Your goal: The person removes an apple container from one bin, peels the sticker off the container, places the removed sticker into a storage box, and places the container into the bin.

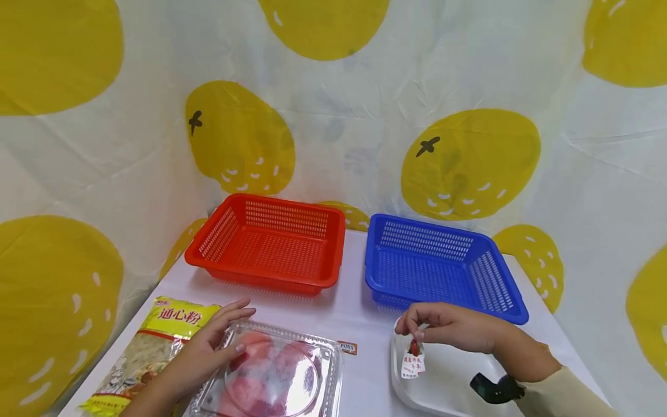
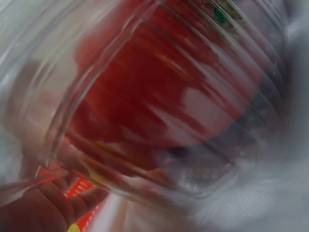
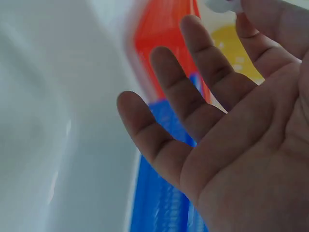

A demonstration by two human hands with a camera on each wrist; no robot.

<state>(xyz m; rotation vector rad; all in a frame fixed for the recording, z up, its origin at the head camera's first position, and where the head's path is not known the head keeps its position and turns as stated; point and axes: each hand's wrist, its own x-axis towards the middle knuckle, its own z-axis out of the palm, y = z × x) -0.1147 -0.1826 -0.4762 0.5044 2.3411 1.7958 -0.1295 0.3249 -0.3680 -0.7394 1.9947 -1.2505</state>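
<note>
In the head view, my left hand (image 1: 211,344) rests at the left edge of a clear plastic clamshell box (image 1: 336,370), fingers fairly straight and thumb over the lid. Round red fruits (image 1: 255,347) show through the plastic; their kind is hard to tell. My right hand (image 1: 458,327) pinches a small white paper label (image 1: 413,366) with a red picture and red writing, between thumb and forefinger. The other right fingers (image 3: 169,79) spread loosely in the right wrist view. Below that hand lies a white plastic container (image 1: 448,376).
A yellow bag of pasta (image 1: 156,336) lies left of the box. Behind stand a red basket (image 1: 266,249) and a blue basket (image 1: 427,266). A small orange label (image 1: 347,347) is by the box's right edge. A patterned curtain (image 1: 344,145) hangs behind the table.
</note>
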